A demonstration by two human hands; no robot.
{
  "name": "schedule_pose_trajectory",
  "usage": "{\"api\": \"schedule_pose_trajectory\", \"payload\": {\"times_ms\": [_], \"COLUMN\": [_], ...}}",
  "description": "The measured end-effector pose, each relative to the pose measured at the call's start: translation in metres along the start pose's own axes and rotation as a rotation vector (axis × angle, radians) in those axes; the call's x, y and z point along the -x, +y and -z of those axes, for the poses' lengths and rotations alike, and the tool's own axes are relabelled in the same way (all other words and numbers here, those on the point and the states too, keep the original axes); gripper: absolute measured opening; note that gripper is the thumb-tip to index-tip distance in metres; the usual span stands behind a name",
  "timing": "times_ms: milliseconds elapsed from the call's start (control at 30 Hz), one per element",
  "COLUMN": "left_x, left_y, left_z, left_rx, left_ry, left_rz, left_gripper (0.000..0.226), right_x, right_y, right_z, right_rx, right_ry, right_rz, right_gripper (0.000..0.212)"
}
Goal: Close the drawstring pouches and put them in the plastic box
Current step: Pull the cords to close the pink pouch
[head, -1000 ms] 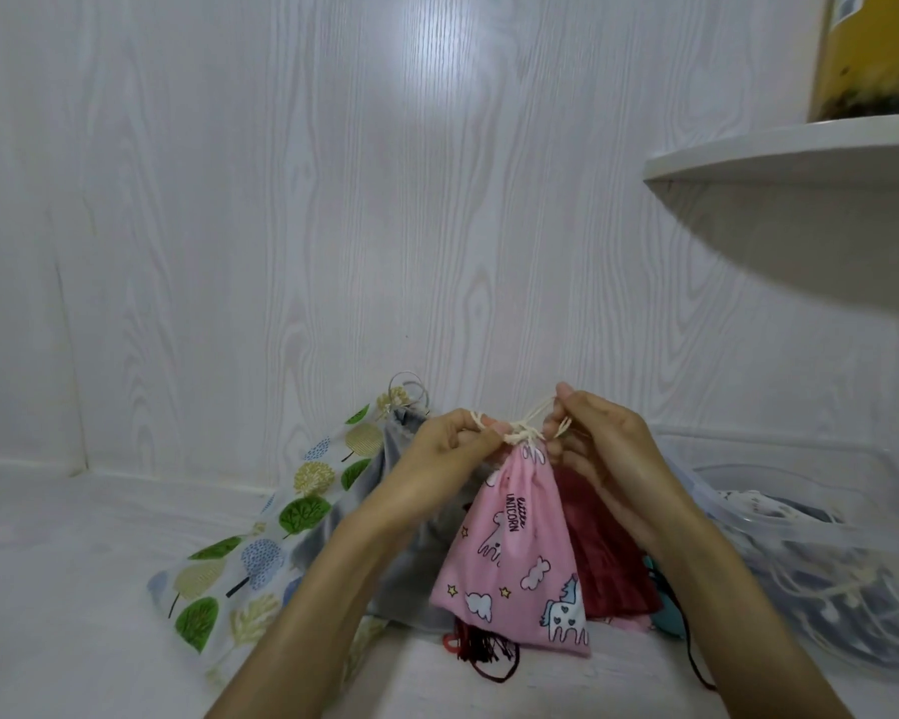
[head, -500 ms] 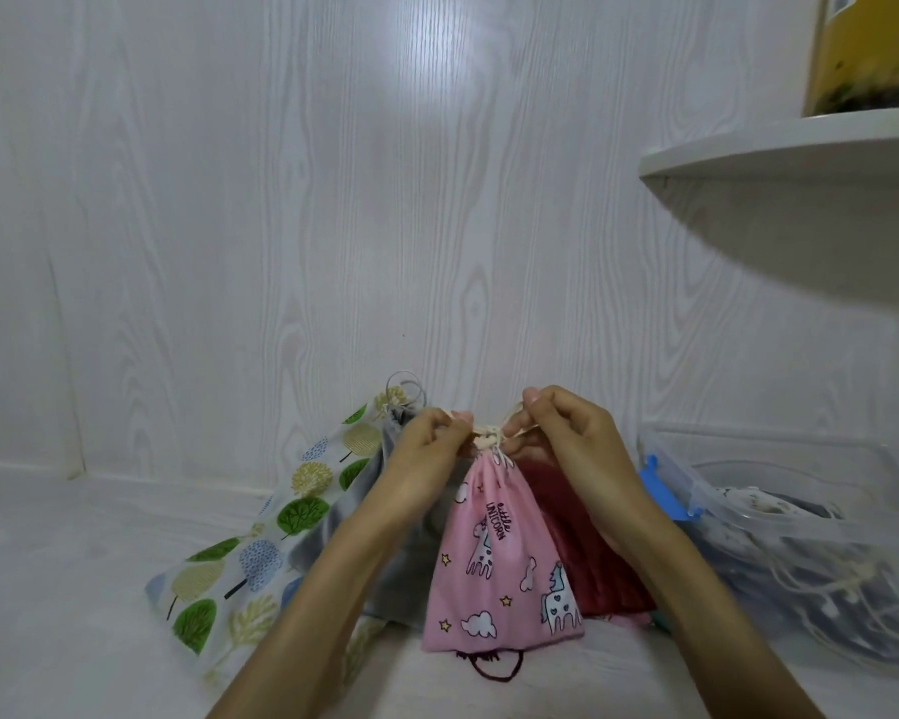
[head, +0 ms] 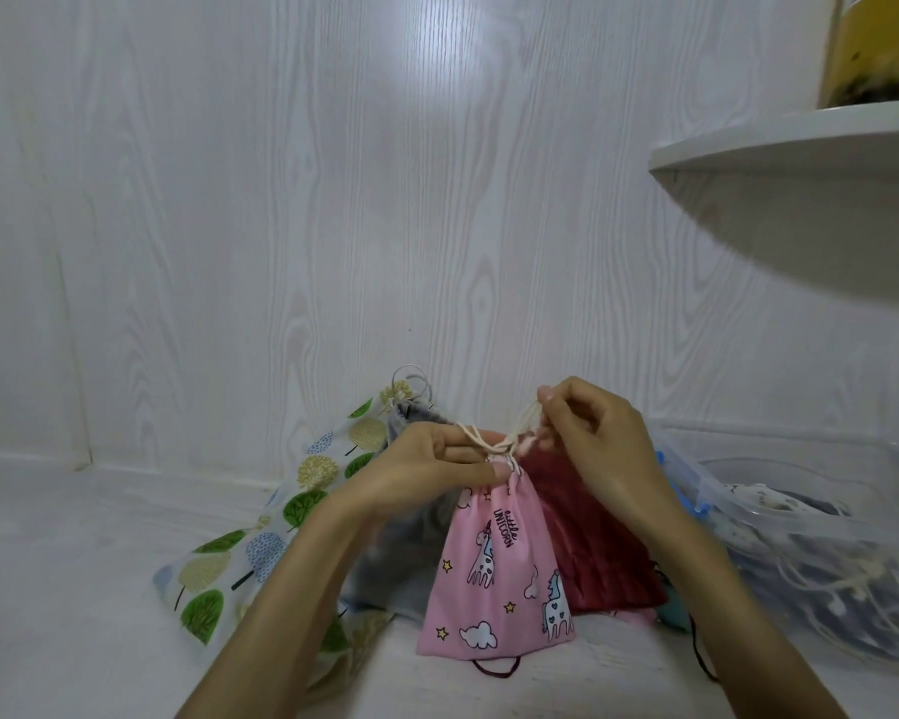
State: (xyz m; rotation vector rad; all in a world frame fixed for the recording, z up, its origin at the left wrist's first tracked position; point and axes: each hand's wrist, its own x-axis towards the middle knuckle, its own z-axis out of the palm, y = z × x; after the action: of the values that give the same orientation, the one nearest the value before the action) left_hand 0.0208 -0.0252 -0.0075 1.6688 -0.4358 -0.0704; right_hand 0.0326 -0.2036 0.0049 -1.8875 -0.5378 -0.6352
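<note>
A person's two hands work the cream drawstring (head: pixel 494 442) of a pink unicorn pouch (head: pixel 494 573), which hangs gathered at the neck between them, its bottom edge at or just above the white surface (head: pixel 74 589). The left hand (head: pixel 426 469) pinches the pouch's neck and one end of the cord between thumb and curled fingers; the right hand (head: pixel 592 443), raised slightly higher, pinches the cord's other strands between thumb and forefinger, the remaining fingers loosely curled.

Directly behind the pink pouch and below the right hand lies a dark red pouch (head: pixel 592 552), partly hidden. Below and behind the left hand sits a grey pouch (head: pixel 411 552), and farther out on that side a white pouch printed with green, blue and yellow trees (head: pixel 260 537) leans against the white wood-grain wall (head: pixel 333 199).

Beyond the right hand, near the forearm, stands the clear plastic box (head: pixel 800 516) with blue clips, already holding dark fabric and pale cords. A white shelf (head: pixel 790 142) juts from the wall well above the right hand, carrying a yellow container (head: pixel 883 49).
</note>
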Motion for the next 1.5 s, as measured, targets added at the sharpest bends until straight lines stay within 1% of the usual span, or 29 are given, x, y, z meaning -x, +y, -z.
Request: {"api": "schedule_pose_trajectory", "payload": {"times_ms": [33, 67, 167, 233, 300, 367, 433, 500, 533, 600, 667, 767, 833, 933, 1000, 1067, 1133, 1200, 1233, 1300, 1333, 1400, 1500], "left_x": [0.001, 0.002, 0.004, 0.004, 0.002, -0.002, -0.004, -0.005, -0.006, -0.007, -0.007, -0.006, -0.006, -0.006, -0.006, -0.005, -0.003, -0.002, -0.001, 0.0, 0.002, 0.004, 0.004], "left_y": [0.0, 0.001, 0.004, 0.004, 0.003, 0.002, 0.004, 0.008, 0.01, 0.012, 0.011, 0.008, 0.008, 0.011, 0.013, 0.011, 0.01, 0.01, 0.01, 0.011, 0.013, 0.015, 0.015], "left_z": [0.003, 0.005, 0.003, -0.002, -0.006, -0.006, -0.007, -0.008, -0.008, -0.004, 0.0, 0.001, -0.001, 0.0, 0.002, 0.003, 0.002, 0.004, 0.005, 0.006, 0.004, -0.001, -0.013], "left_rx": [0.006, 0.017, 0.0, -0.014, -0.008, 0.041, 0.165, 0.3, 0.33, 0.326, 0.297, 0.345, 0.44, 0.714, 0.757, 0.668, 0.525, 0.31, 0.173, -0.088, -0.169, -0.241, -0.304], "left_ry": [-0.014, -0.012, 0.047, 0.075, 0.147, 0.272, 0.37, 0.415, 0.425, 0.434, 0.445, 0.427, 0.388, 0.263, 0.268, 0.3, 0.306, 0.28, 0.241, 0.14, 0.096, 0.035, -0.1], "left_rz": [0.001, 0.0, -0.017, -0.044, -0.072, -0.089, -0.082, -0.063, -0.057, -0.045, -0.031, 0.015, 0.029, 0.032, 0.048, 0.091, 0.143, 0.161, 0.153, 0.106, 0.097, 0.107, 0.126], "left_gripper": [0.032, 0.03, 0.023, 0.023, 0.024, 0.024, 0.024, 0.026, 0.027, 0.028, 0.028, 0.026, 0.026, 0.023, 0.021, 0.021, 0.02, 0.022, 0.024, 0.026, 0.025, 0.025, 0.034], "right_x": [0.0, 0.0, 0.0, -0.001, -0.001, -0.003, -0.003, -0.002, -0.002, -0.001, -0.001, 0.001, 0.001, 0.0, 0.001, 0.003, 0.003, 0.003, 0.003, 0.002, 0.002, 0.001, -0.001], "right_y": [0.002, 0.004, 0.005, 0.002, -0.001, -0.002, -0.002, -0.002, -0.002, -0.003, -0.003, -0.001, -0.002, -0.004, -0.004, -0.001, -0.001, -0.004, -0.007, -0.011, -0.013, -0.019, -0.025], "right_z": [0.004, 0.007, 0.007, 0.005, 0.005, 0.007, 0.012, 0.019, 0.023, 0.031, 0.039, 0.041, 0.039, 0.04, 0.04, 0.037, 0.034, 0.035, 0.037, 0.042, 0.045, 0.049, 0.049], "right_rx": [0.105, 0.142, 0.15, 0.127, 0.088, 0.09, 0.073, -0.012, -0.062, -0.111, -0.077, 0.004, -0.01, -0.111, -0.067, 0.013, 0.104, 0.15, 0.134, 0.063, 0.039, 0.014, -0.049], "right_ry": [0.013, 0.01, -0.013, -0.02, -0.019, -0.028, -0.102, -0.259, -0.349, -0.477, -0.542, -0.614, -0.617, -0.629, -0.66, -0.699, -0.727, -0.736, -0.732, -0.694, -0.663, -0.581, -0.443], "right_rz": [0.045, 0.064, 0.055, 0.043, 0.024, -0.006, -0.089, -0.217, -0.284, -0.398, -0.478, -0.516, -0.478, -0.464, -0.485, -0.518, -0.517, -0.477, -0.462, -0.436, -0.421, -0.399, -0.378], "right_gripper": [0.033, 0.033, 0.032, 0.032, 0.032, 0.033, 0.035, 0.035, 0.033, 0.031, 0.03, 0.029, 0.031, 0.036, 0.033, 0.031, 0.031, 0.033, 0.033, 0.034, 0.034, 0.034, 0.037]}}
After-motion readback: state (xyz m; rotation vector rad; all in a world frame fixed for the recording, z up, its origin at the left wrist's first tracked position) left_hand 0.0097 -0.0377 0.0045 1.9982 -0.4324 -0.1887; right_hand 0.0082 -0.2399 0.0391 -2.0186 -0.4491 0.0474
